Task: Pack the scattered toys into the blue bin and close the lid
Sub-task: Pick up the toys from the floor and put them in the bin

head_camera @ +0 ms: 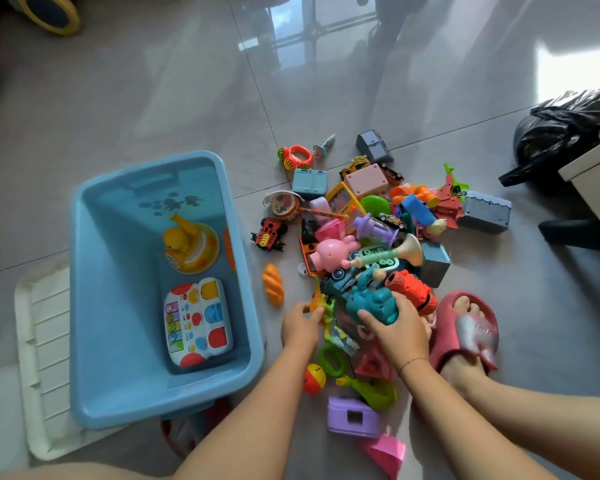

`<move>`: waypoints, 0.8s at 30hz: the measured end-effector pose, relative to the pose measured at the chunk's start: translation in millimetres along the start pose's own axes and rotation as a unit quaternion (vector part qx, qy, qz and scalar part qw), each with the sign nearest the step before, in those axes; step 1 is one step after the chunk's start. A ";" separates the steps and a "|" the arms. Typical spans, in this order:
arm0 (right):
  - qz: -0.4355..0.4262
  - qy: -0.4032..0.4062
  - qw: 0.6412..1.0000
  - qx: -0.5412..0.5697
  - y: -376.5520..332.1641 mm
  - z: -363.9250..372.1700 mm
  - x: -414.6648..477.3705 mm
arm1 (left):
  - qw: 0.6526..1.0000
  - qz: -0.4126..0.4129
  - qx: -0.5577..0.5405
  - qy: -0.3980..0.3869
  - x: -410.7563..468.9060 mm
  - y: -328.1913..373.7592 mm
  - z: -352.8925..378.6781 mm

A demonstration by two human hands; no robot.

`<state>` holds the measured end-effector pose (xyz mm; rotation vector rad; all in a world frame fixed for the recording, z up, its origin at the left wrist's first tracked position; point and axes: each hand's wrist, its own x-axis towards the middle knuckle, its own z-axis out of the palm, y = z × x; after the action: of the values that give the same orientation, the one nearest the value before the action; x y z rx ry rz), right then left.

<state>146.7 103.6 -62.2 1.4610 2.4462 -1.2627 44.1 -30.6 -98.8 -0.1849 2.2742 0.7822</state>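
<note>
The blue bin stands open on the floor at left, holding a yellow duck toy and a white toy keyboard. Its white lid lies flat beside and under it on the left. To its right sprawls a pile of toys. My right hand grips a teal dinosaur toy at the pile's near edge, beside an orange-red toy. My left hand pinches a small orange and green figure.
A toy bread loaf, a red-yellow ball, a green whistle-like toy and a purple box lie loose near my arms. My foot in a red slipper sits right of the pile. A black bag and furniture corner stand at right.
</note>
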 end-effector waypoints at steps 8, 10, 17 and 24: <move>-0.032 0.001 0.931 0.363 -114.6 -18.6 -18.1 | 0.958 0.164 -0.163 0.171 -53.5 70.7 -83.9; -0.065 -0.041 0.907 0.414 -144.6 -15.3 -24.2 | 0.925 0.162 -0.218 0.266 -61.9 77.8 -126.9; -0.138 -0.222 0.933 0.248 -207.4 56.9 -78.6 | 0.866 -0.002 -0.288 0.408 -21.4 -10.0 -228.8; -0.202 -0.157 0.953 0.160 -193.8 66.8 -75.7 | 0.857 -0.049 -0.301 0.416 -35.0 1.5 -211.3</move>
<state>20.5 -39.6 44.1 0.7219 2.4721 -1.8735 -54.3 -156.1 44.1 -1.1096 2.6548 1.5664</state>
